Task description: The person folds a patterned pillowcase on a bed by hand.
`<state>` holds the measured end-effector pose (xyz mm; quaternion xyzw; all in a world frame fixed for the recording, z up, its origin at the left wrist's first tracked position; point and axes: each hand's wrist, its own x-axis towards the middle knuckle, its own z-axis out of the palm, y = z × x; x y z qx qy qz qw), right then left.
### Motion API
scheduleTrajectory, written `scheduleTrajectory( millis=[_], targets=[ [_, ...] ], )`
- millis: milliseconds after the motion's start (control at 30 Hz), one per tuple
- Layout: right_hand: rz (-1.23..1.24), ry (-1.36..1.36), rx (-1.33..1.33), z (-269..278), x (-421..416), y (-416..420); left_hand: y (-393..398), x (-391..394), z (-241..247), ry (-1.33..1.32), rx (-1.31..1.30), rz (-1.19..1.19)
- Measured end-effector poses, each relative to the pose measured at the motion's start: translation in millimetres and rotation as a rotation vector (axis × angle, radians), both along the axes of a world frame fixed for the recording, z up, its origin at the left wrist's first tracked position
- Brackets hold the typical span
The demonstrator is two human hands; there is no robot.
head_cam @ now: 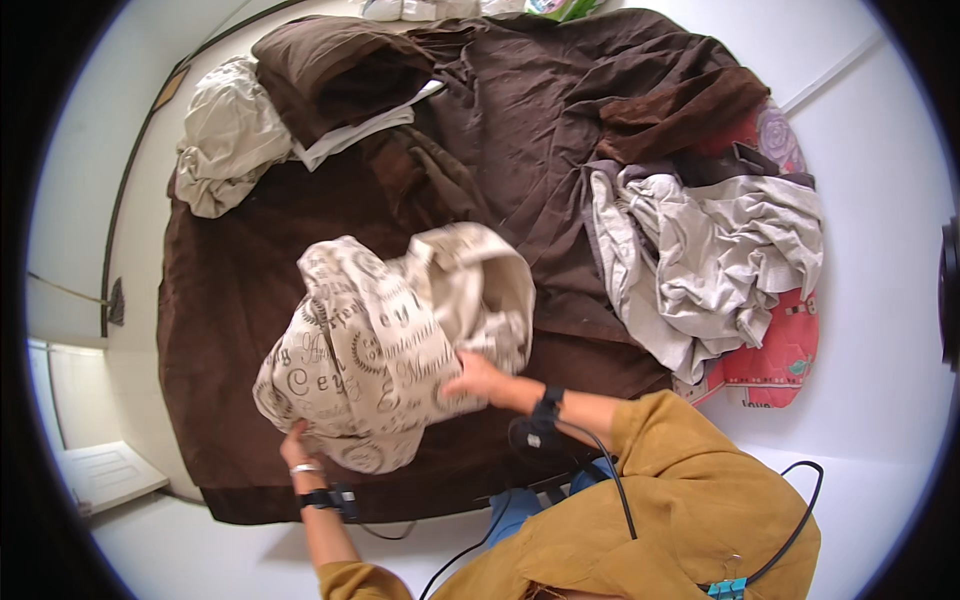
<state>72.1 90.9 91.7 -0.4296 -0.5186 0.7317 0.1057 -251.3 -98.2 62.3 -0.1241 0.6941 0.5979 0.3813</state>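
Note:
A bunched cream cloth with dark script print [382, 345] is held just above the brown bed cover [217, 300]. My left hand [297, 444] grips its lower left edge; the fingers are partly behind the fabric. My right hand [480, 379] grips its right side, below an open, curled fold. The cloth's far right part looks slightly blurred.
Crumpled pale grey cloth [727, 247] lies at the right, over a pink patterned mattress edge [787, 352]. At the upper left are a bundled cream cloth [229, 127] and a folded brown cloth [330, 67]. Black cables [616, 480] run from my wrists.

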Motion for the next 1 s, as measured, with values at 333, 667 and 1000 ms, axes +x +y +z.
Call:
scheduleTrajectory(
  millis=[333, 667, 1000],
  targets=[
    [-0.43, 0.438, -1.296, 18.9, 29.0, -125.9, 82.2, -60.3, 180.8, 0.953, -0.766, -0.939],
    [-1.228, 0.306, -0.412, -115.8, 281.5, 9.7, -22.0, 74.9, 38.6, 1.451, -0.874, -0.618],
    [-0.122, 0.031, -0.118, 2.5, 218.2, 5.6, 49.7, 276.7, -102.4, 0.242, -0.068, -0.446]
  ],
)
